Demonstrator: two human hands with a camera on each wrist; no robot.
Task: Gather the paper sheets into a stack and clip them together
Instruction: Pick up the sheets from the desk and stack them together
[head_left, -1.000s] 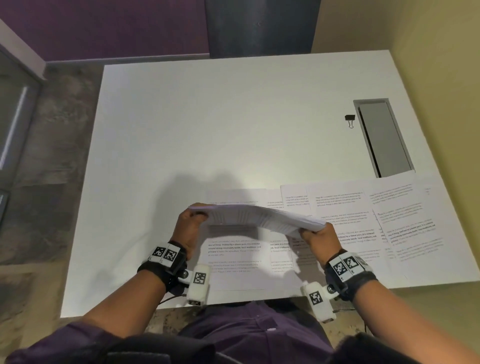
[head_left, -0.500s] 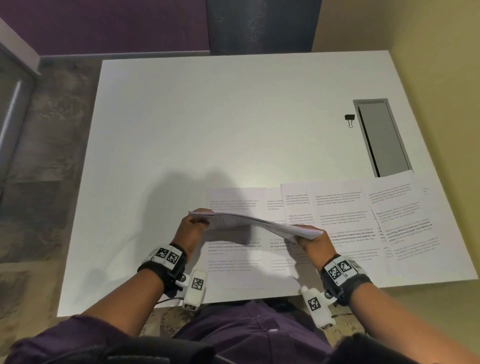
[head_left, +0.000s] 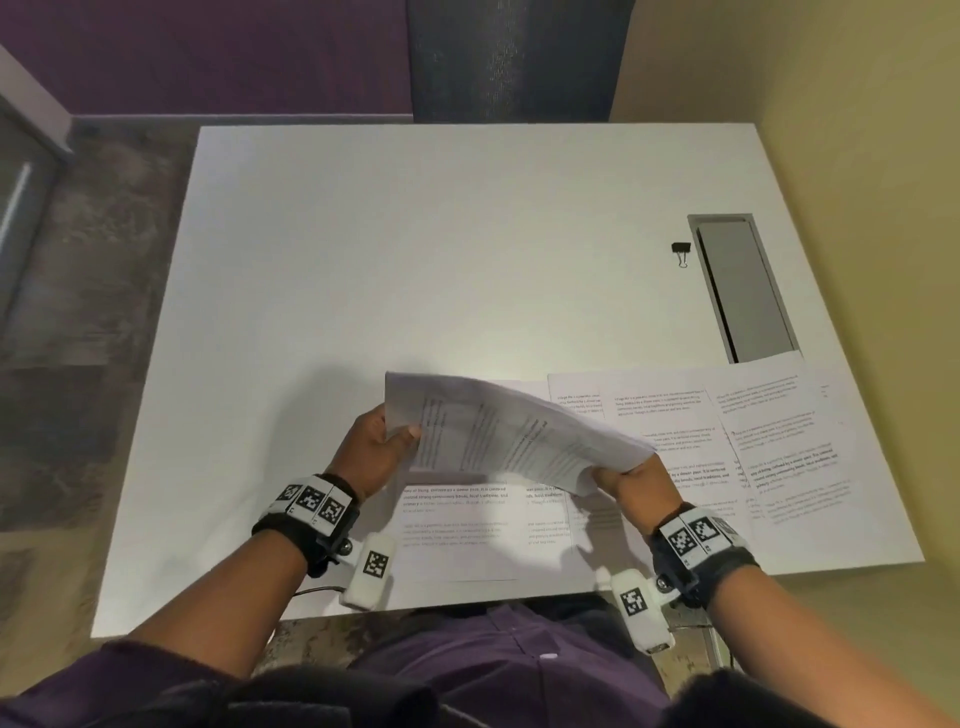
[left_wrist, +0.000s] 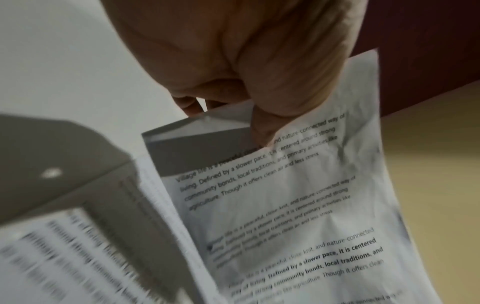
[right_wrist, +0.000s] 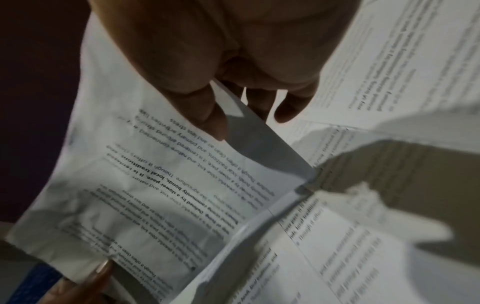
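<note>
I hold a small bunch of printed paper sheets (head_left: 509, 431) in the air above the table's near edge, its printed face tilted up toward me. My left hand (head_left: 382, 441) pinches its left end, thumb on top; the left wrist view shows the thumb (left_wrist: 262, 127) pressed on the bunch of sheets (left_wrist: 298, 201). My right hand (head_left: 631, 478) grips the right corner; the right wrist view shows the thumb (right_wrist: 205, 115) on the bunch of sheets (right_wrist: 155, 185). Several more printed sheets (head_left: 717, 441) lie spread and overlapping on the table. A black binder clip (head_left: 681, 253) lies far right.
The white table (head_left: 415, 260) is bare across its far and left parts. A grey rectangular cable slot (head_left: 743, 291) is set into it beside the clip. A yellow wall runs along the right side, and floor shows to the left.
The bunch was held flat and edge-on above the table; both hands have since lifted and tilted it so the printed face turns upward toward me.
</note>
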